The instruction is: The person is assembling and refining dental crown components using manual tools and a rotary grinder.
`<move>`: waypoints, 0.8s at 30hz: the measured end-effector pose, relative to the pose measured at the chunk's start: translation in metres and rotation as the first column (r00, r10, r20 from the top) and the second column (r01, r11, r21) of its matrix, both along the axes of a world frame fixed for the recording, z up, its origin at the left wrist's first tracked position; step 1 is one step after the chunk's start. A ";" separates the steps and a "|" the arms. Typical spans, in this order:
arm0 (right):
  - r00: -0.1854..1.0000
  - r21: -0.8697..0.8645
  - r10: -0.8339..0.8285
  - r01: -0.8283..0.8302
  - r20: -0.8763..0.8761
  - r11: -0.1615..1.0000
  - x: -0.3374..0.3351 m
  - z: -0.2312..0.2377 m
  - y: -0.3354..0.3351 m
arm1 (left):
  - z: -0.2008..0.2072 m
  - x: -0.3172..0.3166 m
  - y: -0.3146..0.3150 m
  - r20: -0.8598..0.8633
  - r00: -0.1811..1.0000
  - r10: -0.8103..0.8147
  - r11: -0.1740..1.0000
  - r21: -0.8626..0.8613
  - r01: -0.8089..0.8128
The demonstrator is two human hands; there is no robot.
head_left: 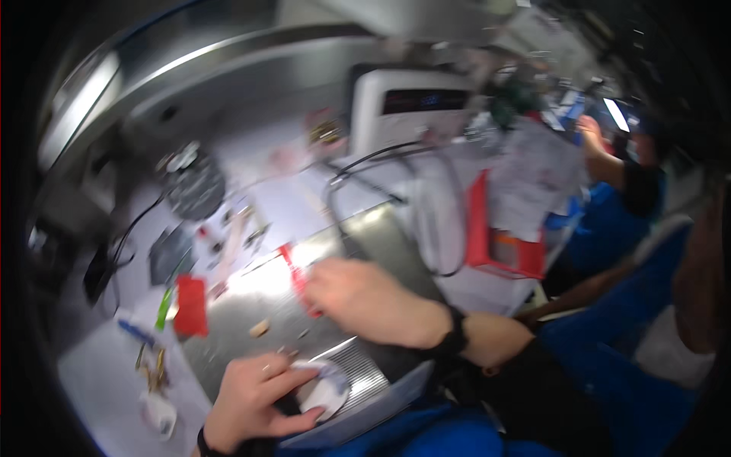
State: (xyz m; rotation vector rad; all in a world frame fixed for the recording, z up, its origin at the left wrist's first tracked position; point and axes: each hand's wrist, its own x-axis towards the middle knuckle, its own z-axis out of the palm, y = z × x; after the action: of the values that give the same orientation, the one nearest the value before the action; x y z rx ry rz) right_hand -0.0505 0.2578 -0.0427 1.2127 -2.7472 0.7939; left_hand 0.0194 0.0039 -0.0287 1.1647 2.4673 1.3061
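My left hand (251,400) is at the near edge of a metal plate. Its thumb and fingers are closed on a white rounded piece (329,396) with a greyish patch, whose kind I cannot make out. Over the middle of the plate, my right hand (365,301) has its fingers curled together at a slim red object (295,273). Motion blur smears the fingertips, but the red object shows on both sides of them and seems gripped. A small tan piece (260,328) lies on the metal plate (228,335) between the hands.
A red square piece (190,305) and a green strip (164,308) lie at the plate's left. Behind stand a white device with a display (409,114), black cables (332,199) and a red box (502,259) with papers. Another person's hand (598,148) is at right.
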 end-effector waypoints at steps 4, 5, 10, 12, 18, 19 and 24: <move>0.983 0.030 -0.010 0.016 -0.185 0.999 0.004 -0.007 -0.015 | 0.011 0.015 -0.014 0.119 0.993 0.017 0.992 -0.130 -0.001; 0.982 0.006 -0.038 0.040 -0.184 0.999 0.003 -0.014 -0.011 | 0.017 0.007 -0.012 0.233 0.973 0.001 0.969 -0.241 0.057; 0.987 -0.002 0.075 -0.076 -0.143 0.997 0.003 -0.007 -0.010 | 0.010 0.013 -0.002 0.087 0.995 0.038 0.997 -0.074 -0.031; 0.995 -0.028 0.026 -0.028 -0.094 0.999 0.002 -0.003 0.003 | -0.004 0.005 -0.006 0.052 0.999 0.000 1.000 0.004 0.000; 0.993 -0.139 -0.118 0.120 0.028 0.983 -0.014 0.010 0.006 | 0.008 0.002 0.005 0.021 1.000 0.018 1.000 0.012 -0.018; 0.990 -0.145 -0.136 0.139 0.032 0.980 -0.014 0.012 0.005 | 0.008 0.003 0.004 0.034 0.998 0.043 0.999 0.003 -0.043; 0.981 -0.203 -0.128 0.157 0.148 0.967 -0.016 0.018 0.000 | 0.004 0.007 -0.003 -0.010 0.999 0.039 0.998 0.048 -0.039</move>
State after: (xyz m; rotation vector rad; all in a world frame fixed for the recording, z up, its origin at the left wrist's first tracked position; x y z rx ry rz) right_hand -0.0668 0.2576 -0.0249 0.9422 -2.7224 1.1568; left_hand 0.0268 0.0008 -0.0250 1.1430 2.4919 1.3801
